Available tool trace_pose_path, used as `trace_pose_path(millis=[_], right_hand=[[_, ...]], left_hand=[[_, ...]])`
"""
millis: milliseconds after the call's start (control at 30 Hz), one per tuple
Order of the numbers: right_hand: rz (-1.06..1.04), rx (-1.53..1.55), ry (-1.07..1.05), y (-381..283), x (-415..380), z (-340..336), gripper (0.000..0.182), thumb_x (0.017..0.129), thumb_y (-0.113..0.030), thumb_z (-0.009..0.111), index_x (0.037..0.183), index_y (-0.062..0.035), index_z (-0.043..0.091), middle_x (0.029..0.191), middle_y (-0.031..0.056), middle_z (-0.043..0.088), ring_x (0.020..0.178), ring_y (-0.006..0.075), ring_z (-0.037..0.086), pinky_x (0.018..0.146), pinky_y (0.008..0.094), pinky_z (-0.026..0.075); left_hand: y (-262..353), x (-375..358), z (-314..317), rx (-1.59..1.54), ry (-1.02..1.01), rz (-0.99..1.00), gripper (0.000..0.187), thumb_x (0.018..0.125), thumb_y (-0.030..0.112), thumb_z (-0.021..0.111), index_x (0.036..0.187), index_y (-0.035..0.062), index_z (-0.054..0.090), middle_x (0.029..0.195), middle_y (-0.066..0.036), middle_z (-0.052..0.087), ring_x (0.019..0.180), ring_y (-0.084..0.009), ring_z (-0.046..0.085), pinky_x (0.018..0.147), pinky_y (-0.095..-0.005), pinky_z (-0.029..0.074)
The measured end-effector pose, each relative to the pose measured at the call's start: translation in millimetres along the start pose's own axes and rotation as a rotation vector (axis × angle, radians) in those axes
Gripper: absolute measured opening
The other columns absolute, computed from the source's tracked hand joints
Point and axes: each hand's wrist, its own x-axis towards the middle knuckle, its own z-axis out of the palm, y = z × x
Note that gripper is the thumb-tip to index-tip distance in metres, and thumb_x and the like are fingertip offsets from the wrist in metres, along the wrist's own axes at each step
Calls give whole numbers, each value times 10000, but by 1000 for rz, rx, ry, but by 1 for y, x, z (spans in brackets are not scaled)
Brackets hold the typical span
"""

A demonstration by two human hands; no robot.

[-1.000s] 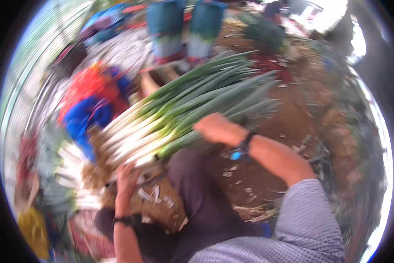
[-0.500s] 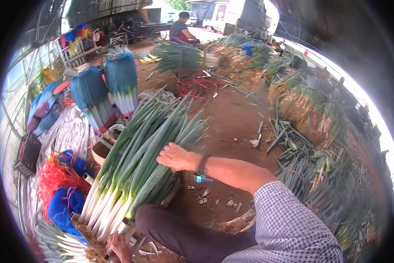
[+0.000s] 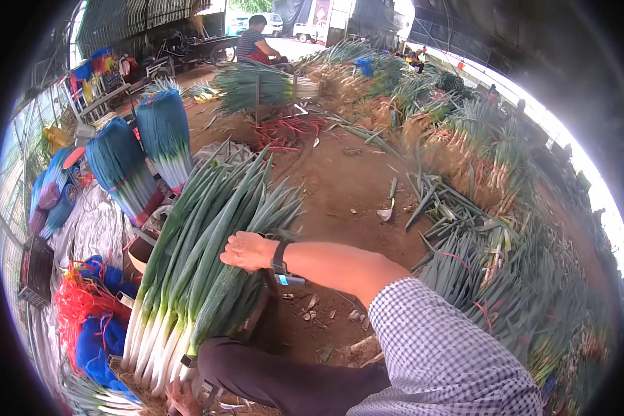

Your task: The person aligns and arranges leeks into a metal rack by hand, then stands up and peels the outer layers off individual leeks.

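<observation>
Leeks [image 3: 178, 288] piled at 8 o'clock, green tops pointing to 1. L hand [image 3: 183, 398] at 7, by white ends; partly hidden, can't tell if fingers grip. R hand [image 3: 248, 251] at 8, over leaves, fingers tog.; grip unclear. Wrist device [image 3: 290, 280] betw. 6 & 7, screen lit, text illegible. Tied leeks [image 3: 457, 267] approx. 4.

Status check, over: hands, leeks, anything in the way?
Right hand at green leaves; left hand by white ends. Leeks piled together. Knee close alongside; nothing plainly blocking.
</observation>
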Motion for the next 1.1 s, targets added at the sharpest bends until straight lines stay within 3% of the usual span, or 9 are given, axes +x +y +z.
trace_pose_path(millis=[167,267,333,367,433,533,600,800,1100], right_hand=[[106,-229,93,-32,-14,-1,245,765,-210,702,939,-66,607,829,51,604,842,234,577,752,405,417],[88,-74,123,-21,-7,-3,325,756,-250,717,987,-43,624,877,84,618,881,273,586,771,446,426],[-31,274,-30,-21,-5,-84,431,724,-292,764,1037,-24,638,928,127,637,941,333,596,823,467,444],[-113,344,258,-30,3,-79,586,654,-345,827,1099,-17,633,991,151,649,1023,372,594,884,476,451],[-219,374,28,-44,36,-73,679,622,-333,881,1161,-7,630,1070,171,678,1034,372,642,879,484,493],[-224,372,-65,-80,61,-49,511,657,-264,876,1047,-29,644,874,182,699,853,401,683,749,487,539],[-214,312,-101,-92,71,-41,419,674,-216,853,989,-47,635,824,170,691,819,405,682,714,499,538],[-178,317,97,-104,48,-7,189,720,-17,688,868,-55,577,755,141,661,791,412,673,677,506,534],[-200,267,-153,-94,72,-46,662,653,-424,882,1140,-47,641,1010,185,715,1061,383,657,957,495,470]], left_hand=[[-27,1,45,-160,165,292,767,998,255,599,1629,206,166,1271,-107,585,1045,-137,622,832,-254,591],[-14,61,-128,-1121,-139,-546,349,821,101,687,1166,54,713,1100,-170,653,1050,-377,586,940,-499,462],[-15,41,-89,-739,6,-79,272,853,99,668,1115,91,736,1263,-146,659,1199,-361,597,1044,-477,467],[-19,57,-133,-928,-88,-272,238,866,91,657,1088,107,742,1270,-130,660,1165,-327,613,1015,-473,478],[-32,62,-144,-1045,-131,-230,241,906,165,646,1123,86,717,1168,-149,659,1085,-338,607,941,-463,483],[-26,49,-99,-1013,-11,-106,284,899,248,674,1137,98,714,1093,-143,660,1069,-362,580,941,-473,456],[-27,65,-147,-1211,-126,-513,241,904,207,674,1116,103,720,1070,-141,667,1068,-369,576,964,-489,433],[-1,59,-140,-1023,-15,-533,310,922,240,672,1189,84,699,1114,-161,642,1098,-374,542,983,-490,399],[-18,72,-173,-996,-95,-450,455,861,220,730,1269,65,602,1167,-182,634,1141,-392,548,1025,-500,385]])
